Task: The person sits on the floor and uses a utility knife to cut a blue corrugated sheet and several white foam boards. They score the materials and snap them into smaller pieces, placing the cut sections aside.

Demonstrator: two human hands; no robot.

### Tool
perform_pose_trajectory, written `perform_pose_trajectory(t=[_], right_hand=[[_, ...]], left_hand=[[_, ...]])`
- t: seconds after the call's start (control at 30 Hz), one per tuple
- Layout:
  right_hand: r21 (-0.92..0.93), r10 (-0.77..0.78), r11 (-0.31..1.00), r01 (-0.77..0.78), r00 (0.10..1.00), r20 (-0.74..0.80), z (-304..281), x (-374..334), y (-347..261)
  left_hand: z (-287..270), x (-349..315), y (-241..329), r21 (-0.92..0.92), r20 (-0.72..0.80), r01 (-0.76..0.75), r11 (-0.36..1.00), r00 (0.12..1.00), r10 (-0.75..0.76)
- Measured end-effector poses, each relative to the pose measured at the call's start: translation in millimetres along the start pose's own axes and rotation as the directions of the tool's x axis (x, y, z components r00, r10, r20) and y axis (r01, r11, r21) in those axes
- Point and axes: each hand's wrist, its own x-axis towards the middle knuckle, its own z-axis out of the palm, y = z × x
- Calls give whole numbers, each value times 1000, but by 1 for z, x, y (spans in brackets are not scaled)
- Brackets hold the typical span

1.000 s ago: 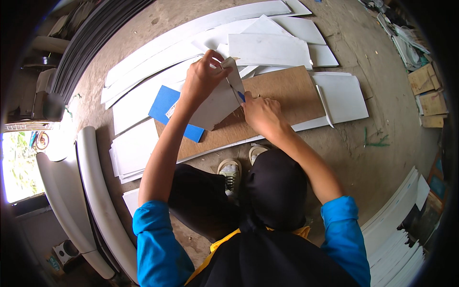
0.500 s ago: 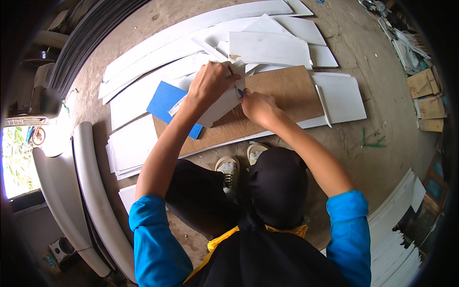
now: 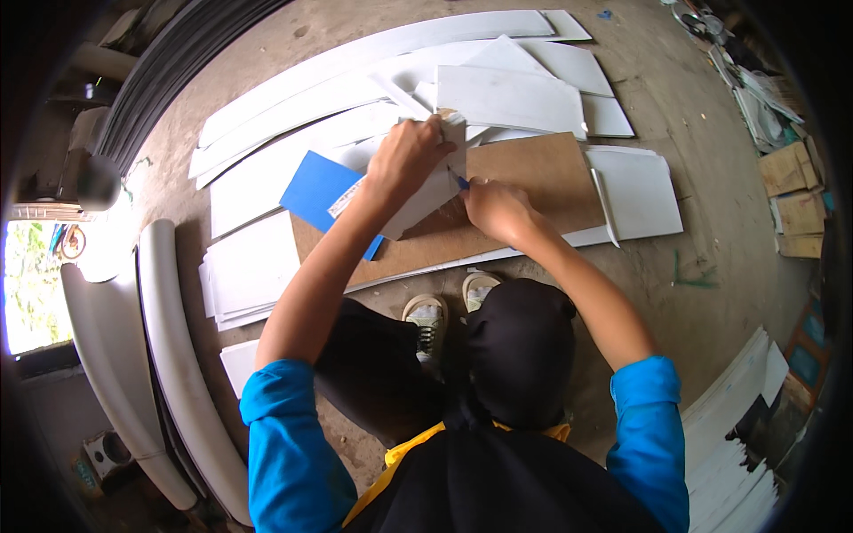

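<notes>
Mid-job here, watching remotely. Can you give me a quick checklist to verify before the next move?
1. Left grip has the pale sheet: ok, held near its upper end.
2. Right grip has the blue tool: ok, fingers closed around it.
3. Tool tip touching the sheet: cannot tell; they overlap in this view.
4. Left fingers apart from the tool tip: ok, a small gap shows.
5. Blue panel fully visible: not ok, the left forearm crosses in front.
6. Brown board lying flat: ok, on white sheets.
</notes>
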Motion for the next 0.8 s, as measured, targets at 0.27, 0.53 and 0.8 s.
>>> perform_pose_trajectory(t=[0.27, 0.53, 0.8], right_hand=[[-51, 79, 996, -77, 996, 48, 11, 15, 3], [-86, -36, 995, 44, 995, 92, 96, 25, 63], [-182, -35, 983, 3, 985, -172, 119, 17, 63]], left_hand=[[-11, 0, 18, -49, 57, 72, 996, 996, -69], [-8, 1, 17, 54, 175, -5, 999, 985, -5], [-10, 1, -4, -65, -31, -45, 997, 999, 43]])
